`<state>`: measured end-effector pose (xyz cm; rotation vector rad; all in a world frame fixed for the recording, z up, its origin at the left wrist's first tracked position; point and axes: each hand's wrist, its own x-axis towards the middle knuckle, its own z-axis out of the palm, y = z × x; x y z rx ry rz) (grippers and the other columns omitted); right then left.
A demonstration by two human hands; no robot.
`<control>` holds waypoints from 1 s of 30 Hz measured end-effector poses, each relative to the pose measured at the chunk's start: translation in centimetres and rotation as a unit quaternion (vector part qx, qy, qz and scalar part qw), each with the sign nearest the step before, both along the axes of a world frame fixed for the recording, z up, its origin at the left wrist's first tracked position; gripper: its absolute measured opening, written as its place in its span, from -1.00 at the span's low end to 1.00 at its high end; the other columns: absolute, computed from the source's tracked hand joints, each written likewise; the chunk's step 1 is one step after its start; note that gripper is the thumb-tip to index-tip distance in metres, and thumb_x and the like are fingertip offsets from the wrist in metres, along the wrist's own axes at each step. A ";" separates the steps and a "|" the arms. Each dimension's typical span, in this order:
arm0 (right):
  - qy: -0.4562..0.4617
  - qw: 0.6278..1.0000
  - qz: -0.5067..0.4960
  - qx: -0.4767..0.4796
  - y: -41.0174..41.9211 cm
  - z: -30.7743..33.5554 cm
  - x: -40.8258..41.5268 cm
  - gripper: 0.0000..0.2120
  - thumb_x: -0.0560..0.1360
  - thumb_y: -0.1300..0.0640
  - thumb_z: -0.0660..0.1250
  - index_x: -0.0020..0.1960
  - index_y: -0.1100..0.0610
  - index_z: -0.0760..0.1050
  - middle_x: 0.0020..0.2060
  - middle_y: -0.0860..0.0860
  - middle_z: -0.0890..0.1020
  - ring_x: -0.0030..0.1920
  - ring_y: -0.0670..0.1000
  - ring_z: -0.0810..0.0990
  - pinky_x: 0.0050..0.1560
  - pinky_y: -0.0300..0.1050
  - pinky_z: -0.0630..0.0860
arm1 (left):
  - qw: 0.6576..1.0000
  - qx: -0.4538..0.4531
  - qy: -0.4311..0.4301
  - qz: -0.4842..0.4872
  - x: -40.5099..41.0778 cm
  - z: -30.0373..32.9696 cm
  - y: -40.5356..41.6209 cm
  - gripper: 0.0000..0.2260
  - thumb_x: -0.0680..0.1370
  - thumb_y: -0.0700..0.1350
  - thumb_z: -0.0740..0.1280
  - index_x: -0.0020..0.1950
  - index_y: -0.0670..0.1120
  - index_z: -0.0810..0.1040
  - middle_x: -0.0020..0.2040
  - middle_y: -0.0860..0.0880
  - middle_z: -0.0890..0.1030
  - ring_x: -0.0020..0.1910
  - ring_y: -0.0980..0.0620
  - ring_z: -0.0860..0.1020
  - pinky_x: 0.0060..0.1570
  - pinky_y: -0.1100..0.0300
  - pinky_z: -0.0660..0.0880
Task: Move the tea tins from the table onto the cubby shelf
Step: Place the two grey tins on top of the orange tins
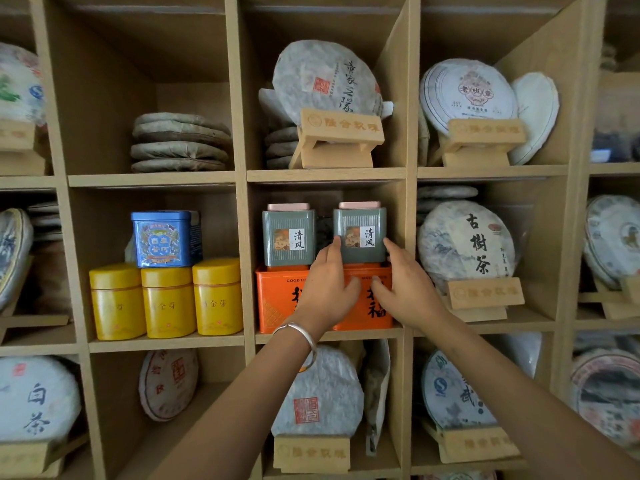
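Head view, both hands' fingers flanking grey tin

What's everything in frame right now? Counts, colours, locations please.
grey-green tins: 2, pink lids, middle cubby, on top of the orange tins; the right one sits between both hands
orange tins: 2, middle cubby, bottom row, partly hidden by the hands
yellow canisters: 3, cubby to the left, in a row
blue tin: 1, on top of the yellow canisters
wrapped tea cakes: many, mostly white paper, in surrounding cubbies, some stacked flat
wooden stands: several, tan, propping cakes upright
cubby shelf: 1, light wood
left hand: silver bangle on wrist, fingers at the tin's left side
right hand: fingers at the tin's right side
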<state>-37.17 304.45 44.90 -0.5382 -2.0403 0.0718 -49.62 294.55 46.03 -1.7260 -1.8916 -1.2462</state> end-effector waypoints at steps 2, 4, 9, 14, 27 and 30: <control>0.000 1.000 0.001 -0.002 0.0 0.0 0.0 -0.34 0.51 0.09 0.26 0.53 0.14 0.07 0.33 0.13 0.40 0.25 0.05 0.43 0.08 -0.21 0.33 | 1.000 0.003 0.002 0.001 0.0 0.0 0.0 -0.36 0.54 -0.16 0.26 0.55 -0.21 0.04 0.48 -0.17 0.26 0.46 -0.08 0.22 0.41 0.12 0.20; 0.000 1.000 0.000 -0.003 0.0 0.0 0.0 -0.34 0.51 0.10 0.26 0.53 0.15 0.06 0.34 0.13 0.39 0.26 0.05 0.43 0.09 -0.21 0.33 | 1.000 0.006 0.001 0.001 -0.1 -0.1 0.0 -0.36 0.54 -0.16 0.26 0.55 -0.21 0.04 0.47 -0.17 0.27 0.45 -0.08 0.24 0.40 0.12 0.21; 0.002 1.000 0.000 -0.002 0.2 -0.1 0.0 -0.33 0.51 0.10 0.27 0.53 0.14 0.06 0.35 0.13 0.38 0.27 0.04 0.42 0.10 -0.22 0.31 | 1.000 0.017 0.000 0.001 0.0 -0.1 0.0 -0.37 0.54 -0.16 0.26 0.54 -0.22 0.07 0.46 -0.18 0.28 0.45 -0.09 0.24 0.41 0.12 0.20; 0.006 1.000 0.003 -0.001 0.2 -0.2 0.0 -0.33 0.50 0.09 0.28 0.53 0.11 0.06 0.33 0.12 0.39 0.24 0.02 0.43 0.08 -0.22 0.31 | 1.000 0.029 0.007 0.001 0.1 -0.3 0.0 -0.40 0.54 -0.18 0.26 0.53 -0.23 0.11 0.45 -0.18 0.31 0.43 -0.08 0.27 0.42 0.10 0.24; 0.004 1.000 0.010 -0.004 0.1 -0.4 0.3 -0.32 0.51 0.09 0.29 0.53 0.11 0.05 0.34 0.11 0.37 0.22 -0.02 0.44 0.10 -0.22 0.32 | 0.999 0.050 -0.018 0.001 0.3 -0.5 -0.1 -0.37 0.51 -0.18 0.28 0.53 -0.19 0.10 0.44 -0.17 0.30 0.42 -0.08 0.30 0.37 0.12 0.26; 0.001 1.000 0.005 -0.009 0.1 -0.2 0.2 -0.33 0.50 0.09 0.29 0.52 0.12 0.06 0.36 0.11 0.36 0.25 0.01 0.43 0.12 -0.21 0.32 | 0.999 0.035 -0.024 0.006 0.1 -0.2 -0.2 -0.36 0.52 -0.17 0.28 0.54 -0.19 0.07 0.45 -0.19 0.31 0.40 -0.11 0.33 0.38 0.08 0.29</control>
